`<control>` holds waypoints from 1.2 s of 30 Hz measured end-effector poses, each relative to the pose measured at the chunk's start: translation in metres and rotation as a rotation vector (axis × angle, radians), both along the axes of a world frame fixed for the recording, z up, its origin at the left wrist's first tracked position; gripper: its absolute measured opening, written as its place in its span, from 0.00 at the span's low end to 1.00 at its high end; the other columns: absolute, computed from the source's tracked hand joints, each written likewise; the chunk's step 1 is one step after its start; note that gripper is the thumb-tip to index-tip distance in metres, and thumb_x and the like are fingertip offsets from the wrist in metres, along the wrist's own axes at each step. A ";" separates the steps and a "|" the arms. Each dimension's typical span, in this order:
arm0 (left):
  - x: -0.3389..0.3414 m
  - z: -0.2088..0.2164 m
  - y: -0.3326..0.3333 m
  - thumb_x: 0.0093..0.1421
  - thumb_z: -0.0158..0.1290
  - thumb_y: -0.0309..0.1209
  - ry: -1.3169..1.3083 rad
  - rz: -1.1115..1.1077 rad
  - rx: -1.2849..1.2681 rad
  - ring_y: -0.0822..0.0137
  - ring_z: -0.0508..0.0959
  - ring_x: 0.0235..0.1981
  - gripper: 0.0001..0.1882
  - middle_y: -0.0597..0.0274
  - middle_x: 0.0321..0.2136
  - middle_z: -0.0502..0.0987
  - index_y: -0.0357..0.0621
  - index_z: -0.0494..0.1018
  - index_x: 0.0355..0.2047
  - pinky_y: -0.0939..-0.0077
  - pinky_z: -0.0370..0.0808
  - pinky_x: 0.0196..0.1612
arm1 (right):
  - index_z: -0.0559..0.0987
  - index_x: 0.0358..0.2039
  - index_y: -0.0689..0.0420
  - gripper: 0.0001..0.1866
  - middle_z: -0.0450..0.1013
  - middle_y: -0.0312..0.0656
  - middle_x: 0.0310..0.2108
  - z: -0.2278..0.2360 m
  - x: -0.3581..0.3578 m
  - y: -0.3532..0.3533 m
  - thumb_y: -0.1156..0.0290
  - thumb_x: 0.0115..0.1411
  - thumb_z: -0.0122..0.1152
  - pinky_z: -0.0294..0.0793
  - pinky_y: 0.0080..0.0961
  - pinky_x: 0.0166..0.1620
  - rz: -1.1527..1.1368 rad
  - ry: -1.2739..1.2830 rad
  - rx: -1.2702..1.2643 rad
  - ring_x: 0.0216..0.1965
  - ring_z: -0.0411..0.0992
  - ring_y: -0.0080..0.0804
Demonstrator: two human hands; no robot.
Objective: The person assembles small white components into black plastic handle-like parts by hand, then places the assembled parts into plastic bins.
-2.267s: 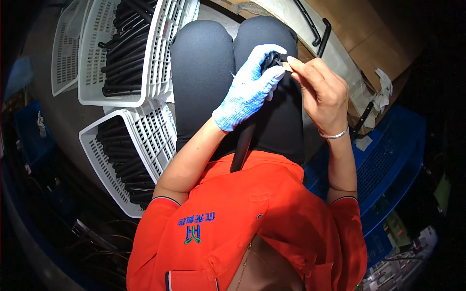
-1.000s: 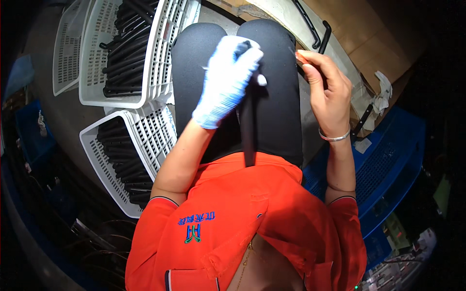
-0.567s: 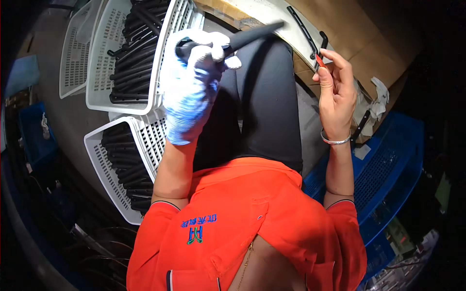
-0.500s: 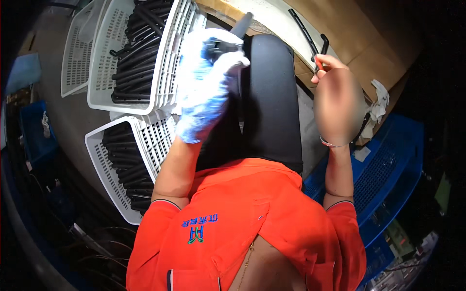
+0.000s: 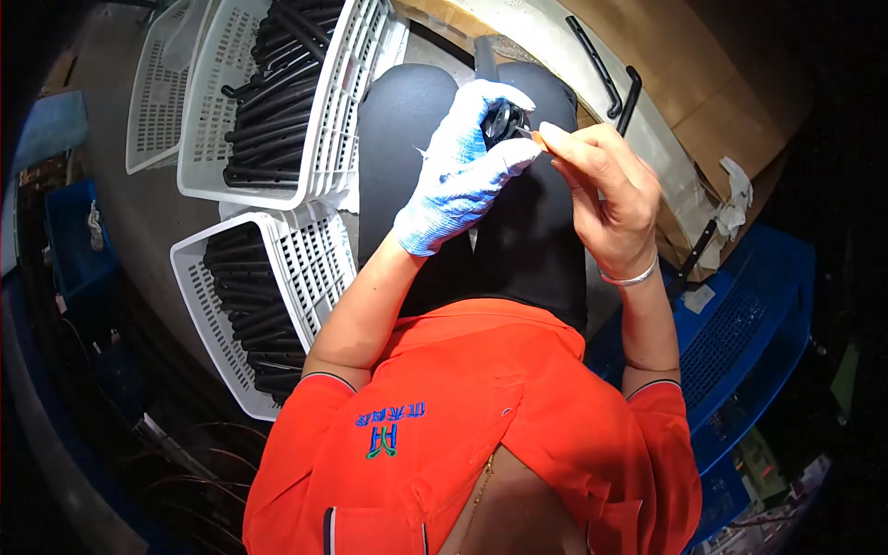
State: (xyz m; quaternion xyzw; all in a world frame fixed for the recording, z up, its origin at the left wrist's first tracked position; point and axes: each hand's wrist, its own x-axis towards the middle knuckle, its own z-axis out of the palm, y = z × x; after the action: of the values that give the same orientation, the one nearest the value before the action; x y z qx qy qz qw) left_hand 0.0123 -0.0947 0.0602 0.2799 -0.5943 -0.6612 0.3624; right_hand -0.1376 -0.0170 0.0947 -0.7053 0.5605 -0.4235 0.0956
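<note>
Over our black-trousered lap (image 5: 546, 254), at 12 o'clock, our left hand (image 5: 467, 166), in a blue-and-white knit glove, curls around one long black tubular rod (image 5: 503, 122). Our bare right hand (image 5: 615, 190), at 2 o'clock, bends inward, thumb and forefinger pinching one small orange piece (image 5: 539, 140) with a thin tip beside the rod; contact we cannot tell. Two filled white perforated plastic baskets (image 5: 344, 102), at 9 and 10, hold uncounted black rods (image 5: 273, 139); two loose black bent bars (image 5: 630, 100) lie on the pale bench (image 5: 532, 23) at 1.

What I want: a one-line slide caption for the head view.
Gloved left hand grips a black tubular part while the bare right hand pinches a small orange-handled tool at its end.
</note>
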 end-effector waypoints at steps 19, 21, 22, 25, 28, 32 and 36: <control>-0.002 -0.006 -0.001 0.53 0.56 0.26 -0.066 0.037 -0.165 0.76 0.69 0.27 0.12 0.64 0.29 0.66 0.41 0.67 0.37 0.82 0.69 0.31 | 0.79 0.40 0.52 0.25 0.67 0.37 0.22 -0.007 -0.003 -0.003 0.86 0.38 0.56 0.65 0.25 0.22 -0.034 0.165 -0.102 0.20 0.67 0.31; -0.002 -0.008 -0.002 0.53 0.56 0.25 -0.055 0.042 -0.171 0.76 0.69 0.27 0.12 0.64 0.29 0.66 0.41 0.67 0.37 0.83 0.69 0.31 | 0.79 0.40 0.52 0.25 0.67 0.37 0.22 -0.004 -0.001 -0.002 0.86 0.38 0.56 0.65 0.25 0.22 -0.037 0.167 -0.087 0.20 0.67 0.31; -0.001 -0.008 -0.002 0.53 0.56 0.25 -0.043 0.046 -0.176 0.76 0.69 0.26 0.12 0.64 0.29 0.66 0.41 0.67 0.37 0.83 0.69 0.31 | 0.79 0.39 0.56 0.24 0.68 0.39 0.23 0.000 -0.001 -0.001 0.89 0.39 0.56 0.65 0.23 0.24 -0.015 0.168 -0.045 0.21 0.69 0.32; -0.001 -0.008 -0.002 0.52 0.56 0.24 -0.056 0.047 -0.170 0.77 0.69 0.26 0.12 0.65 0.29 0.66 0.41 0.67 0.36 0.83 0.69 0.30 | 0.78 0.38 0.60 0.23 0.69 0.42 0.23 0.005 0.000 0.000 0.92 0.39 0.56 0.66 0.21 0.25 0.000 0.162 0.017 0.23 0.70 0.33; -0.001 -0.010 -0.002 0.52 0.56 0.24 -0.039 0.039 -0.120 0.77 0.68 0.27 0.12 0.65 0.29 0.65 0.41 0.67 0.36 0.83 0.69 0.30 | 0.78 0.38 0.60 0.23 0.69 0.42 0.23 0.004 0.002 0.000 0.93 0.40 0.55 0.67 0.21 0.26 -0.010 0.131 0.044 0.23 0.71 0.34; -0.001 -0.012 -0.002 0.51 0.56 0.23 -0.027 0.043 -0.120 0.77 0.68 0.27 0.12 0.65 0.29 0.65 0.41 0.68 0.35 0.83 0.68 0.31 | 0.78 0.38 0.61 0.24 0.69 0.43 0.23 0.006 0.005 0.001 0.94 0.39 0.53 0.68 0.22 0.27 -0.025 0.110 0.080 0.24 0.72 0.34; 0.000 -0.013 -0.002 0.51 0.56 0.23 -0.042 0.059 -0.146 0.77 0.66 0.28 0.11 0.65 0.30 0.65 0.41 0.68 0.35 0.83 0.68 0.32 | 0.78 0.38 0.62 0.23 0.69 0.44 0.23 0.006 0.009 0.001 0.95 0.39 0.52 0.69 0.22 0.27 -0.042 0.096 0.096 0.24 0.72 0.34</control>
State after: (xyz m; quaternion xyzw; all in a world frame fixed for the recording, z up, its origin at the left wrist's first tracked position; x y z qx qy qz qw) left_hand 0.0125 -0.0969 0.0470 0.2838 -0.6400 -0.5990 0.3887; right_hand -0.1289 -0.0160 0.1010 -0.7076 0.5985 -0.3639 0.0935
